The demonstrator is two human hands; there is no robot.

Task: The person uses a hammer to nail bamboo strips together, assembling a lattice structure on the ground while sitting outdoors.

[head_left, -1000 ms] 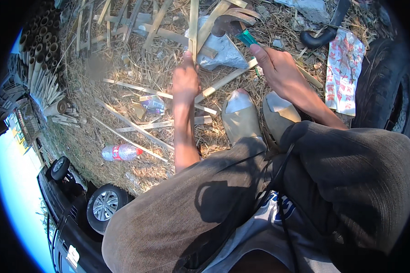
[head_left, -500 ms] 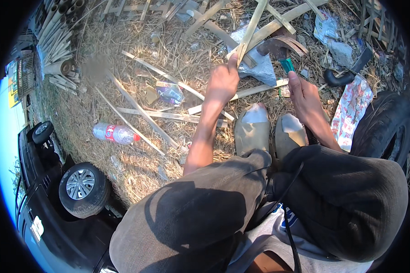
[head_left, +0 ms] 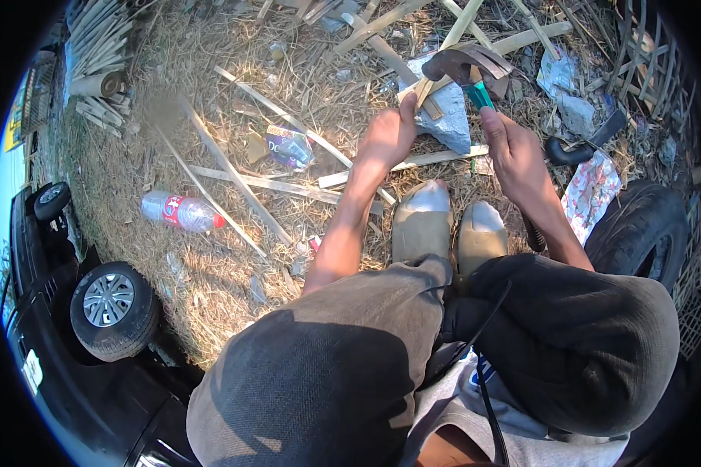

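My left hand [head_left: 387, 138] is closed on the near end of crossed bamboo strips [head_left: 463, 26], its thumb pressed along the top. Under that joint lies a pale grey stone [head_left: 450, 128]. My right hand [head_left: 516, 154] grips the green handle of a claw hammer [head_left: 479, 94]. The dark hammer head is over the strips, just beyond my left thumb; I cannot tell whether it touches them. Farther out, the strips are part of a lattice on the ground. My shoes [head_left: 421, 226] are just below the stone.
Loose bamboo strips [head_left: 282, 119] and a plastic bottle [head_left: 181, 211] lie on dry straw at left. A curved blade with a black handle [head_left: 568, 151], patterned cloth [head_left: 591, 193] and a tyre [head_left: 639, 230] are at right. A black vehicle [head_left: 62, 342] stands far left.
The hammer head has moved left and down over the strips near my left thumb. My left hand keeps its hold on the strips. The whole view has shifted slightly.
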